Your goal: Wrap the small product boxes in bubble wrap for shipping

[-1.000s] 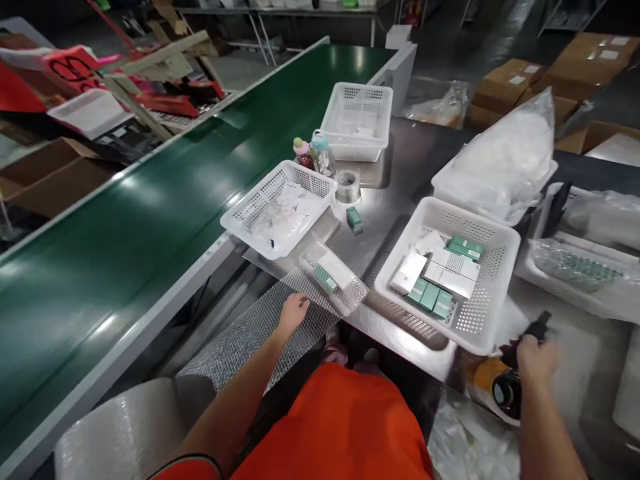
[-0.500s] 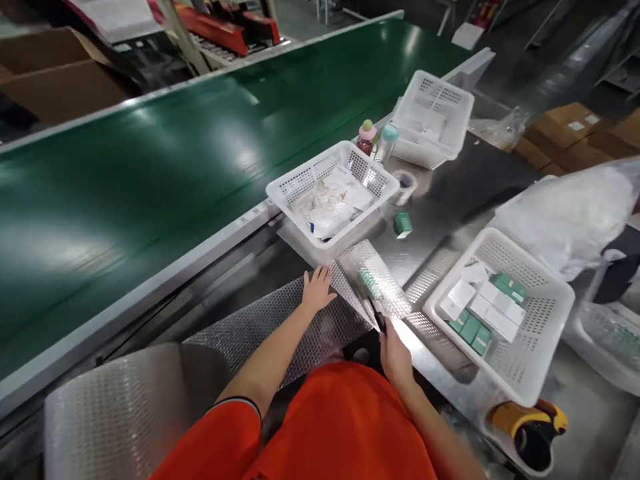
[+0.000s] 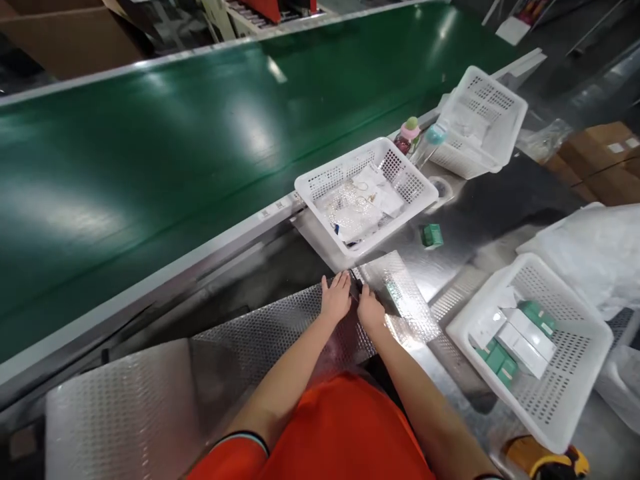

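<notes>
A strip of bubble wrap runs from a large roll at the lower left to the steel table edge. My left hand lies flat on the strip with its fingers spread. Close beside it, my right hand is closed around a slim black cutter, mostly hidden by the fingers, held at the wrap. Right of that hand, a flat bubble-wrapped packet with something green inside lies on the table.
A white basket of small bagged items stands ahead; another basket with white and green boxes is at right. A green box, tape roll and bottles lie between. Beyond runs a green conveyor.
My right hand has come from the far right with the cutter, then moved forward along the wrap beside my left hand. My left hand has opened and flattened. The view has turned left.
</notes>
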`<control>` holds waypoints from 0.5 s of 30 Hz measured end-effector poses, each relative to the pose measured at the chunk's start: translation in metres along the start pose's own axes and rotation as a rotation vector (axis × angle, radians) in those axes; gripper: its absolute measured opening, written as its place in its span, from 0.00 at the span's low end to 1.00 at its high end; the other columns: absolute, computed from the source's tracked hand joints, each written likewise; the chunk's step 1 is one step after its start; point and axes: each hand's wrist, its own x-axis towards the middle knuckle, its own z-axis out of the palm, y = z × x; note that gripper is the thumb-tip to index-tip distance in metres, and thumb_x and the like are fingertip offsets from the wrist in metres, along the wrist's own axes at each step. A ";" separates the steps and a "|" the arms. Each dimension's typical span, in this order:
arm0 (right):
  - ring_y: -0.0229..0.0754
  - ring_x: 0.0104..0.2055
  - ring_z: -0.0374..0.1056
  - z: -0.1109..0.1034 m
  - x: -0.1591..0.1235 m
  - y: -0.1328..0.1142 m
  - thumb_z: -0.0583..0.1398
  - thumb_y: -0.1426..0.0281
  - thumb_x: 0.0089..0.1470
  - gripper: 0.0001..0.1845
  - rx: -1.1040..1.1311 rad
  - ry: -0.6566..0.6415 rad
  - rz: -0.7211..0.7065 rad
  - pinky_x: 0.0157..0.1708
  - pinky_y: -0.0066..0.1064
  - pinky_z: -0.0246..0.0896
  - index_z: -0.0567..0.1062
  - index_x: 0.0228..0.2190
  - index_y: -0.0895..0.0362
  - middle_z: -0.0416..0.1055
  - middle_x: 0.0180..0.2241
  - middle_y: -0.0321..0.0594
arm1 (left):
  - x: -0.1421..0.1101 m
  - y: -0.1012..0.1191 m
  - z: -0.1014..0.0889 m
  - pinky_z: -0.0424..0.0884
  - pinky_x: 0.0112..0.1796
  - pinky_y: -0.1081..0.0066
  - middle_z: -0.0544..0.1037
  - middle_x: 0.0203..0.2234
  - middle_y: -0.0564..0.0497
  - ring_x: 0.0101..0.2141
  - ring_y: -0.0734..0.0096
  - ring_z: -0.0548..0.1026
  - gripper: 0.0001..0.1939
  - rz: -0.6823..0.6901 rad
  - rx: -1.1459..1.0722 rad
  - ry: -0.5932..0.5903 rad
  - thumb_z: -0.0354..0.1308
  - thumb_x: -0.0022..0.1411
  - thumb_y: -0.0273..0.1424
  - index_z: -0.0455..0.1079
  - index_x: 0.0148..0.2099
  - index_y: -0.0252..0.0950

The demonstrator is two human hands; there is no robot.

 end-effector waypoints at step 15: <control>0.53 0.37 0.76 0.122 -0.245 0.270 0.44 0.69 0.63 0.27 0.096 0.018 0.191 0.34 0.40 0.71 0.67 0.60 0.54 0.75 0.43 0.54 | 0.000 0.011 0.004 0.44 0.65 0.37 0.53 0.70 0.39 0.69 0.50 0.51 0.32 -0.028 0.169 -0.038 0.48 0.69 0.34 0.52 0.72 0.33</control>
